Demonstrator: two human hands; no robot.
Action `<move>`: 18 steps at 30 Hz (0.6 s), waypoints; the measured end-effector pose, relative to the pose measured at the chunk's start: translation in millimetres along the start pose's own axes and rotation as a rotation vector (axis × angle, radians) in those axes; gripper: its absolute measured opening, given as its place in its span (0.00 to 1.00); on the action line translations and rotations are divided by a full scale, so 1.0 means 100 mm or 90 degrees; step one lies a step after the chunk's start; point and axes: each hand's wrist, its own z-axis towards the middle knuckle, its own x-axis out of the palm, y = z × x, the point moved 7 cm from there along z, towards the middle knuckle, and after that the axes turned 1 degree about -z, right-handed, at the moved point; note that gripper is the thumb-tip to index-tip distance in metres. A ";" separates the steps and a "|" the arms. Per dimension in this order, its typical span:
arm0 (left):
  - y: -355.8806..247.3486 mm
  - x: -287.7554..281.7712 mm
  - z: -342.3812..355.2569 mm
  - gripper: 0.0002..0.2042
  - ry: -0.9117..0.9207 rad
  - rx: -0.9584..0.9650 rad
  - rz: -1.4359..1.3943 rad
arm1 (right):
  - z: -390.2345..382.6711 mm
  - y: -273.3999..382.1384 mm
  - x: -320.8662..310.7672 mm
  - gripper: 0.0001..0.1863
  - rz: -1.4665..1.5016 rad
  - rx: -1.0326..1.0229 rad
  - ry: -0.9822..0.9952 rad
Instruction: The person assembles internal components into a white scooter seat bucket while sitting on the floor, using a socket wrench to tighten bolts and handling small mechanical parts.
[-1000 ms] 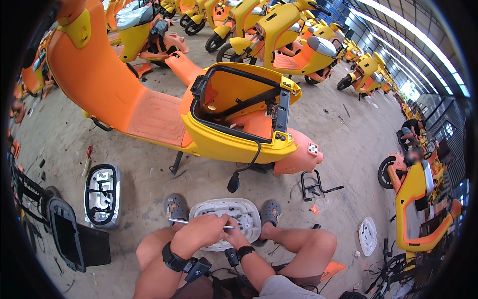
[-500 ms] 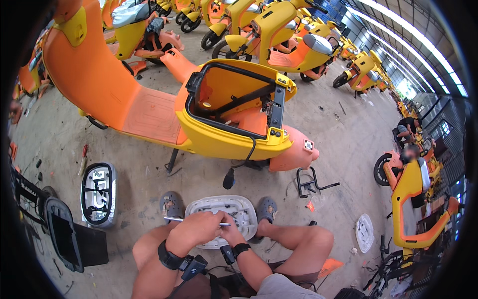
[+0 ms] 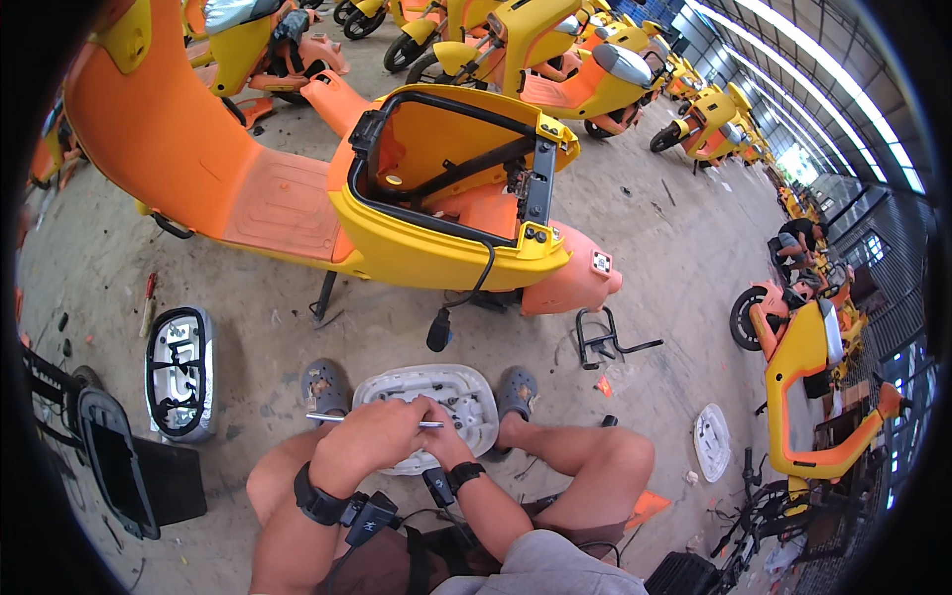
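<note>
My left hand [image 3: 372, 436] is closed around a slim silver metal rod-shaped tool [image 3: 324, 417], which sticks out on both sides of the fist. My right hand [image 3: 444, 433] meets it, its fingers curled in by the tool's right end. What those fingers grip is hidden behind the left hand. Both hands are over a white plastic seat base [image 3: 474, 389], lying with its ribbed, hollow side up on the floor between my feet. The hands cover its middle and lower left part.
A yellow and orange scooter [image 3: 426, 233] with an open seat compartment stands ahead. A black-rimmed seat [image 3: 206, 372] and dark box [image 3: 177, 486] lie left. To the right are a black metal bracket [image 3: 587, 342], a white shell [image 3: 712, 443] and another scooter [image 3: 793, 397]; a person [image 3: 793, 243] crouches beyond.
The whole view has shifted a little, so the scene sits further up and left. The hands stay together over the seat base, and the tool's right end has tilted slightly upward.
</note>
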 end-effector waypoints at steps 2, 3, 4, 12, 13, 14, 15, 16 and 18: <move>-0.07 0.02 0.06 0.19 0.010 0.015 0.003 | 0.23 -0.10 -0.35 0.08 0.052 0.049 0.019; -0.03 0.01 0.05 0.19 0.004 0.006 0.001 | 0.26 -0.12 -0.27 0.08 0.074 0.047 0.034; 0.01 0.02 0.03 0.19 -0.002 -0.004 -0.004 | 0.21 -0.08 -0.16 0.08 0.095 0.047 0.046; 0.04 0.01 -0.01 0.20 -0.020 -0.004 0.006 | 0.05 0.01 0.08 0.09 0.072 0.039 0.033; 0.01 0.00 0.02 0.20 -0.019 -0.003 -0.001 | 0.09 0.00 0.00 0.09 0.105 0.047 0.025; -0.02 0.02 0.04 0.20 0.003 -0.015 0.010 | 0.09 -0.01 -0.07 0.09 0.069 0.013 0.031; 0.00 0.03 0.05 0.20 -0.004 -0.008 0.007 | 0.06 -0.01 0.00 0.09 0.056 0.030 0.042; 0.05 0.06 0.05 0.20 -0.011 -0.002 0.005 | 0.02 -0.02 0.07 0.09 0.043 0.048 0.054; 0.06 0.05 0.05 0.20 -0.022 0.009 0.004 | 0.02 -0.01 0.09 0.09 0.090 0.060 0.069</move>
